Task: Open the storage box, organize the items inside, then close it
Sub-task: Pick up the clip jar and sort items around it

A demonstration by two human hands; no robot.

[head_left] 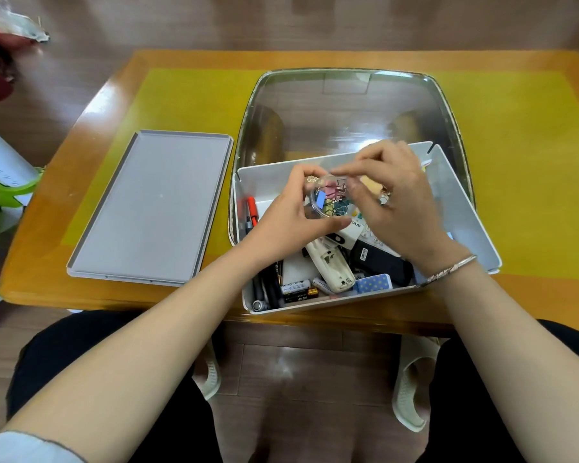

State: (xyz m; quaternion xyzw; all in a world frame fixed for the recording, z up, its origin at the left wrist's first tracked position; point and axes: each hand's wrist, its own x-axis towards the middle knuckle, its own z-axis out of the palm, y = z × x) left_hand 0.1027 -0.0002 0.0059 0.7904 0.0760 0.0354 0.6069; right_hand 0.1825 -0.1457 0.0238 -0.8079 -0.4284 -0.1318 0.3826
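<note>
Both hands meet above the middle of the open storage box [462, 208], with a small clear container of binder clips [328, 198] held between them. The left hand [291, 215] cups it from the left and below, while the right hand [395, 198] pinches at its top edge from the right, so neither is nearer. Its long axis I cannot tell. Directly under it lie a white remote [331, 265], batteries [295, 289] and pens [251, 212]. The lid [151, 208] rests flat on the yellow-topped table [532, 128], left of the box, in a wood-floored room.
</note>
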